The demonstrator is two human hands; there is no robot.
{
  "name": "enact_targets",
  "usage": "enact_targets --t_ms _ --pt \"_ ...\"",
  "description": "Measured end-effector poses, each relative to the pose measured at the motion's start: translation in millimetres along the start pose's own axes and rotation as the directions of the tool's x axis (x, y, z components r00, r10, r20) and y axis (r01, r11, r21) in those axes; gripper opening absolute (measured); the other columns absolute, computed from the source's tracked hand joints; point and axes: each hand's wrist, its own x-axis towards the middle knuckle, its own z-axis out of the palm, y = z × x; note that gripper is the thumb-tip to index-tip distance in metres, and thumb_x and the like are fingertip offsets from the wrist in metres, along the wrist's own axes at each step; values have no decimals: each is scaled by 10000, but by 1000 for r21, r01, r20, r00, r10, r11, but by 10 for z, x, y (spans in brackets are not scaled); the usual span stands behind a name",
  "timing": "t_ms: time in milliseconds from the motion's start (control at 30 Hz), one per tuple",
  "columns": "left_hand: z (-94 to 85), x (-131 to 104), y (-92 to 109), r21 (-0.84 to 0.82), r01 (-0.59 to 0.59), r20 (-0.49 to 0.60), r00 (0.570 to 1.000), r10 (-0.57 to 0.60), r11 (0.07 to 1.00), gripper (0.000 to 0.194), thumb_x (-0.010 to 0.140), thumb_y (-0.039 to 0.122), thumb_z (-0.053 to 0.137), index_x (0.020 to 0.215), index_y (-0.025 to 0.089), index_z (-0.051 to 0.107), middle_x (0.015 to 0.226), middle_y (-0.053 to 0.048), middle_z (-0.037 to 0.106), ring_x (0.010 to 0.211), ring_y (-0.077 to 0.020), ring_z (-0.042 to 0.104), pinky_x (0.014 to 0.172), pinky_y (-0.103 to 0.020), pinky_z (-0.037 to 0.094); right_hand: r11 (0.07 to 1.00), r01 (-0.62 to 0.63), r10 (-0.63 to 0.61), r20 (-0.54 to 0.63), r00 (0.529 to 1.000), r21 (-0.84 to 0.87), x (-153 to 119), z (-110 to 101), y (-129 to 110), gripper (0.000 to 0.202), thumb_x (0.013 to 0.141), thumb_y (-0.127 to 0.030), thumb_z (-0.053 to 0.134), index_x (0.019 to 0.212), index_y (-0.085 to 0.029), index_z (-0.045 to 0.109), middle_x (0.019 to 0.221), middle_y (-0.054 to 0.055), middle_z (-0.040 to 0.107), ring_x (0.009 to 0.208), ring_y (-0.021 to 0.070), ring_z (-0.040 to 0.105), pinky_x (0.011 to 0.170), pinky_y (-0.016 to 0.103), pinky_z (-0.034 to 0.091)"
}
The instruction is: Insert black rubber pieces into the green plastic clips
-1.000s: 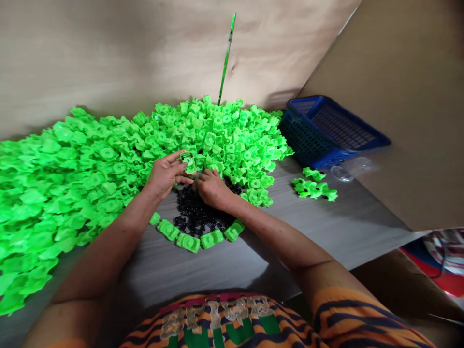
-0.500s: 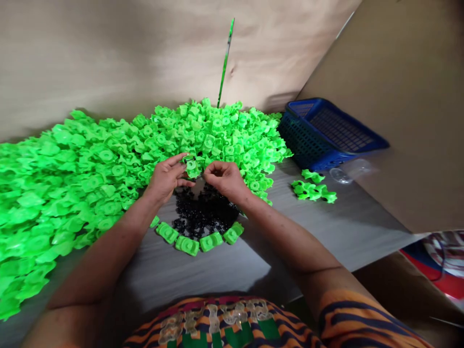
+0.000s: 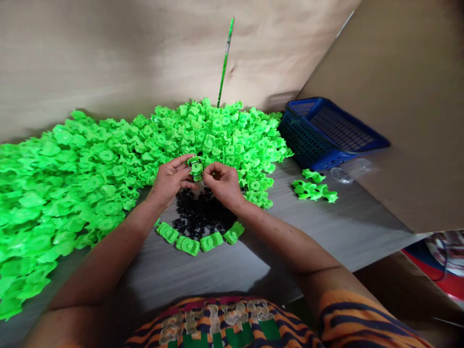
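Note:
My left hand [image 3: 169, 179] grips a bright green plastic toy car body [image 3: 196, 167] between thumb and fingers, above the table. Dark parts, perhaps wheel axles, show across its hollow side at two places. My right hand [image 3: 224, 182] is closed in a pinch right at the car body's right edge; whatever sits between those fingertips is too small to make out. Under both hands lies a heap of small black parts [image 3: 203, 212]. Several green car bodies [image 3: 187, 245] form a curved row in front of that heap.
A large pile of green car bodies [image 3: 108, 159] spreads along the back and left. At the right stand a blue basket [image 3: 311, 140], a few green pieces [image 3: 313, 190] and a clear plastic item [image 3: 341, 175]. A green stick [image 3: 225, 63] rises against the back board.
The green car body has shifted slightly right and turned in my left hand. My right hand has closed in against its edge, and a dark part now shows near its lower end.

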Motion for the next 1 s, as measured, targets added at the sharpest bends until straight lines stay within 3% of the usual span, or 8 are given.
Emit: enact_targets --t_ms 367,800,1000 --pt "-1 1 -12 22 -45 -51 998 46 999 497 639 264 868 1110 148 763 778 3 725 631 -148 688 603 -328 675 999 49 -49 -43 998 -4 -26 6 -22 159 724 -359 603 647 -223 577 632 -37 552 585 108 468 596 275 388" --pt "-1 -4 -12 18 -51 -37 998 51 999 543 578 320 913 1077 153 778 822 -12 738 639 -137 660 543 -293 646 998 54 -55 -27 998 -24 -31 0 21 131 745 -325 612 668 -226 572 648 -34 554 611 119 482 631 282 413" --pt "-14 4 -19 28 -54 -18 998 54 998 534 593 327 903 1086 160 786 849 -21 742 643 -130 644 521 -268 619 990 83 -87 -30 996 -113 -37 -5 28 106 761 -255 627 680 -232 563 690 -22 587 675 137 525 683 284 446"
